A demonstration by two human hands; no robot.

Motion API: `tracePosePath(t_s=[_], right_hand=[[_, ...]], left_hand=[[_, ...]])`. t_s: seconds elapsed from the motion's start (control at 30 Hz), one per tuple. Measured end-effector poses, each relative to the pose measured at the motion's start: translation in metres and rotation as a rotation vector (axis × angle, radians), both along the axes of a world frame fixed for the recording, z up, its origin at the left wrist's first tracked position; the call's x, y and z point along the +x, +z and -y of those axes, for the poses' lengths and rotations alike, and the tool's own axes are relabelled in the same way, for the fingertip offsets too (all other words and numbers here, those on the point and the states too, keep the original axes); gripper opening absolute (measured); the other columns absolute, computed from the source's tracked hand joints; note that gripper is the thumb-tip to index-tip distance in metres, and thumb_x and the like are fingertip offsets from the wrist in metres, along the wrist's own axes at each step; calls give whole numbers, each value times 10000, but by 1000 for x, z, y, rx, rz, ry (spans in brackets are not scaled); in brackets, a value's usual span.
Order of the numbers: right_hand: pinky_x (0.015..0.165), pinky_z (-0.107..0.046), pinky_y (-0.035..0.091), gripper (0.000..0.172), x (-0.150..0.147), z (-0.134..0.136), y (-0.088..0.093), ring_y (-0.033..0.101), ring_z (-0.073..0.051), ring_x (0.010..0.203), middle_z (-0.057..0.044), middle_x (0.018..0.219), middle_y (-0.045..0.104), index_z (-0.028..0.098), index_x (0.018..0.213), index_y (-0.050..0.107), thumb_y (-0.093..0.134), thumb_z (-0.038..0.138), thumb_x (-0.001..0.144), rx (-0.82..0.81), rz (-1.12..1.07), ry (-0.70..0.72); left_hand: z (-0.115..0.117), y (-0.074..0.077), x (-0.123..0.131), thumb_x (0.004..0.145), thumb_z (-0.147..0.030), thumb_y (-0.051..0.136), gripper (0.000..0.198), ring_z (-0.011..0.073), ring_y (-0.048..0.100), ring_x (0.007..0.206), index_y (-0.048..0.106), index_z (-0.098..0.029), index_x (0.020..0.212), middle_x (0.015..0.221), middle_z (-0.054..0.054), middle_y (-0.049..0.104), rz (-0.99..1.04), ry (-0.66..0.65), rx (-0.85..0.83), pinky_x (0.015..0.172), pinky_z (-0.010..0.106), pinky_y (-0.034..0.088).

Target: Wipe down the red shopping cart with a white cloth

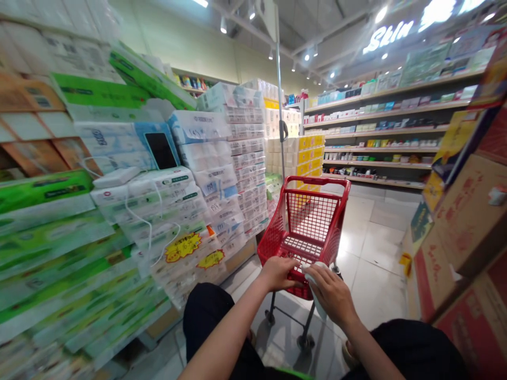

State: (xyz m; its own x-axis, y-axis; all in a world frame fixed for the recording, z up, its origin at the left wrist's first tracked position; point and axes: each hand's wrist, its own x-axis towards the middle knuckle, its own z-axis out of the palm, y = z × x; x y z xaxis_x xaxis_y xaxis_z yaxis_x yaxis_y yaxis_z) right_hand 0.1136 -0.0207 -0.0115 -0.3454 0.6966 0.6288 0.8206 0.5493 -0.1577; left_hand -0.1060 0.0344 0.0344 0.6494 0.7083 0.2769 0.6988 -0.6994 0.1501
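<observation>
Red shopping cart (309,232), moulded plastic: basket walls pierced in a square lattice, rounded rim, dark metal legs on castors. Stands directly ahead, between the person's knees and the aisle, on glossy pale floor tiles (360,240).

Left hand (280,274): at the cart's near edge, thumb above, fingers curled below; grip closed about the rim, firmness hard to judge. Right hand (333,294): just beside it, at the near right corner, fingers bent over a soft white cloth (320,307); grip closed on the fabric, which hangs in limp folds below the palm.

Left side: tissue packs (208,153) in slick plastic film, brick-shaped, stacked high; Chinese characters on several, smeared by blur. Two yellow starburst tags (183,247), hand-marked, digits illegible. A dark-screened phone (161,150) leans upright on the packs; thin white cable (150,235) loops down.

Right side: brown cardboard cartons (471,211) with red printing, unreadable.

Beyond: long shelves (380,132) of small boxes; lit white sign (388,37) reads "Skin".
</observation>
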Motion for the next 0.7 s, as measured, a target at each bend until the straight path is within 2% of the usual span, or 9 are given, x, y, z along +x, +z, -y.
tracePosePath(t_s=[0.07,0.13,0.2,0.3,0.4,0.53,0.7], right_hand=[[1018,-423,436,350,14,-3,-1,542,-246,1206,-5,1294,611,327,1295,553,438,328,964,4,-17,-28],[1029,-419,428,338,24,-3,-1,536,-238,1215,-4,1297,606,324,1278,559,410,325,975,3,-83,-73],[1031,-427,428,336,30,0,0,535,-238,1216,-10,1295,603,317,1270,556,381,327,983,3,-168,-126],[1023,-449,434,357,26,6,0,520,-251,1234,-26,1301,596,311,1295,530,350,332,987,-2,-267,-206],[1022,-457,441,418,10,10,-4,504,-258,1258,-47,1369,546,306,1387,456,347,321,983,-3,-276,-245],[1006,-451,469,503,-20,12,-8,506,-263,1272,-50,1424,503,314,1475,351,363,300,972,13,-243,-200],[1083,-444,423,469,-30,15,-2,473,-242,1315,-10,1436,501,340,1443,418,369,349,976,-89,-359,-57]], left_hand=[[-6,5,-10,764,-550,704,490,225,630,1031,627,-254,1147,1051,56,695,-26,-59,35,1013,359,375],[-12,8,-19,767,-520,714,406,218,619,1030,660,-227,1042,1020,59,691,-37,-46,74,1103,388,285],[-15,6,-21,789,-506,696,344,211,619,993,665,-213,966,978,56,690,-29,-12,94,1130,393,249],[-13,-4,-6,829,-476,655,294,216,620,927,649,-208,951,926,54,688,15,35,114,1127,409,259],[-6,-15,18,824,-453,656,266,236,610,904,632,-208,924,904,60,685,72,68,121,1118,444,267],[4,-19,39,806,-360,647,217,248,606,921,622,-200,950,923,70,689,99,53,104,1108,460,269],[16,-10,36,735,-272,618,343,255,612,952,609,-151,1056,984,104,687,109,-15,84,1113,446,253]])
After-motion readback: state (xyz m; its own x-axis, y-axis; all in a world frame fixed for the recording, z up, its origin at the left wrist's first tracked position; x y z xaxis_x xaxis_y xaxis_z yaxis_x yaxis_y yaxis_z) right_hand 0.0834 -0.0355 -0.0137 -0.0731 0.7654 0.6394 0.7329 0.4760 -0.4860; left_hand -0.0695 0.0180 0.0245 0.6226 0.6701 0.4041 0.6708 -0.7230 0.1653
